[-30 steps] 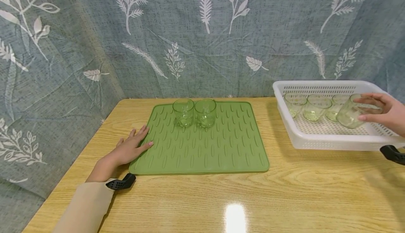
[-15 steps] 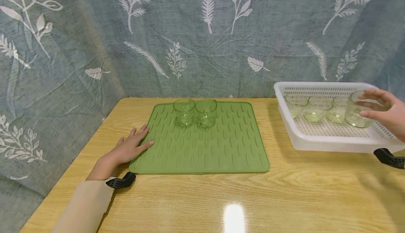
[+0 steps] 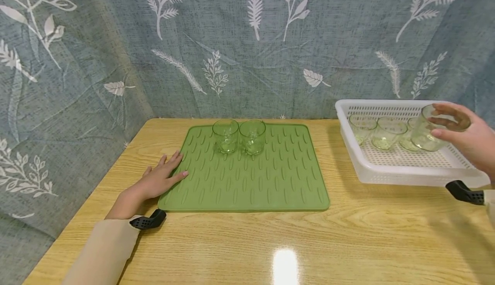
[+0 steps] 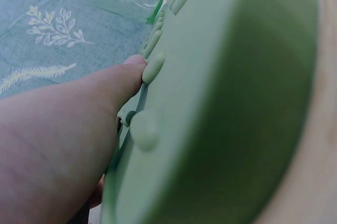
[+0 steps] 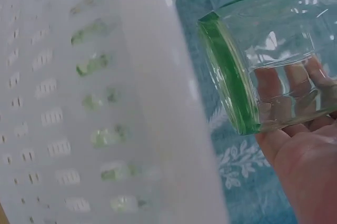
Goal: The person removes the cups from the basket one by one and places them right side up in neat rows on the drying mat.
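Note:
My right hand (image 3: 465, 130) grips a clear green-tinted drinking glass (image 3: 424, 131), fingers behind it and thumb in front, over the right part of a white plastic basket (image 3: 421, 177). In the right wrist view the glass (image 5: 231, 74) shows a thick green base, raised beyond the basket's wall (image 5: 152, 76). Several more glasses (image 3: 386, 136) stand in the basket, one partly hidden by the held one. My left hand (image 3: 156, 182) lies with spread fingers on the left edge of a green ridged mat (image 3: 247, 182). Two glasses (image 3: 226, 139) stand side by side near the mat's back edge.
The mat and basket are on a wooden table (image 3: 216, 246). A blue-grey curtain (image 3: 232, 61) with white leaf prints hangs behind and at the left. The basket's near wall stands between my right wrist and the glasses inside.
The glass in my right hand has straightened from a tilt, then risen above the basket floor and shifted a little left. My left hand stays in place on the mat.

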Demonstrator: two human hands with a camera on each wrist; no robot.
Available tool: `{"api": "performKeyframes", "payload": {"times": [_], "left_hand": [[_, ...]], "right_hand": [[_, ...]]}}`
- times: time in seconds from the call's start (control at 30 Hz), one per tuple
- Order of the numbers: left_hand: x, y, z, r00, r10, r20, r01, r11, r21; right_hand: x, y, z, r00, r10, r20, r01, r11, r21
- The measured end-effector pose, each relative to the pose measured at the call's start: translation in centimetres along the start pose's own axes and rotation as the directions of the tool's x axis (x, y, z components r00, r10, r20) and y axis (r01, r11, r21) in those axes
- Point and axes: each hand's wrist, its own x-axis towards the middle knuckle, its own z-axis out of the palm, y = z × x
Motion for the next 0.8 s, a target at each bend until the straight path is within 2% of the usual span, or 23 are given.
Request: {"api": "performKeyframes", "payload": {"times": [0.1, 0.27, 0.37, 0.53, 0.7, 0.8], "left_hand": [[0.0, 0.0, 0.0, 1.000, 0.000, 0.000, 0.000, 1.000, 0.000], [0.0, 0.0, -0.1, 1.000, 0.003, 0.002, -0.003, 1.000, -0.001], [0.0, 0.0, -0.1, 1.000, 0.005, 0.002, -0.005, 1.000, 0.000], [0.0, 0.1, -0.1, 1.000, 0.005, 0.002, -0.005, 1.000, -0.002], [-0.1, 0.1, -0.1, 1.000, 0.005, 0.004, -0.005, 1.000, -0.006], [-0.1, 0.2, -0.1, 1.000, 0.005, 0.004, -0.005, 1.000, -0.006]], "right_hand": [[-0.4, -3.0, 1.4, 0.999, -0.036, -0.006, 0.037, 0.983, 0.182], [-0.1, -3.7, 2.0, 0.992, -0.108, 0.062, 0.076, 0.923, 0.377], [0.2, -4.1, 2.3, 0.987, -0.134, 0.091, 0.087, 0.911, 0.403], [0.4, -4.9, 3.1, 0.983, -0.159, 0.091, 0.098, 0.875, 0.473], [0.4, -5.8, 4.1, 0.991, -0.121, 0.061, 0.076, 0.871, 0.486], [0.3, -6.6, 4.9, 0.997, -0.078, 0.029, 0.057, 0.887, 0.458]]}}
